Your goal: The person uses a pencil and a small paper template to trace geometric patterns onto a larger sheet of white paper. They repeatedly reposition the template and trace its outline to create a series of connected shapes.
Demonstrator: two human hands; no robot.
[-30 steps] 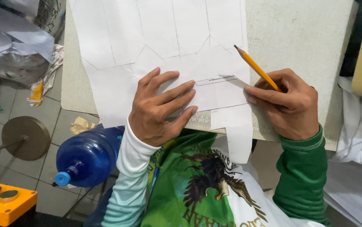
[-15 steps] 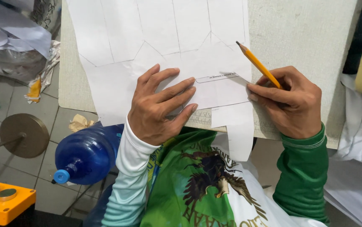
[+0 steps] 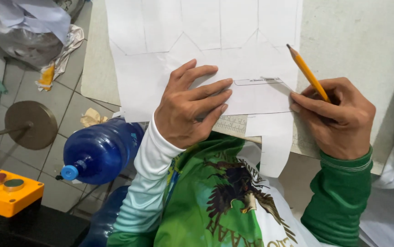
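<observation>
The left hand [image 3: 190, 107] lies open, fingers spread, pressing the white paper pattern [image 3: 206, 45] flat on the table [image 3: 357, 41]. The right hand [image 3: 338, 116] pinches a yellow pencil [image 3: 307, 72], its tip probably at the paper's edge; firm pressure should keep the line true.

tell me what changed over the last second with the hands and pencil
The right hand slid the yellow pencil slightly rightward along the white paper pattern. The left hand stayed pressed flat on the paper; the blue bottle below did not move.
</observation>
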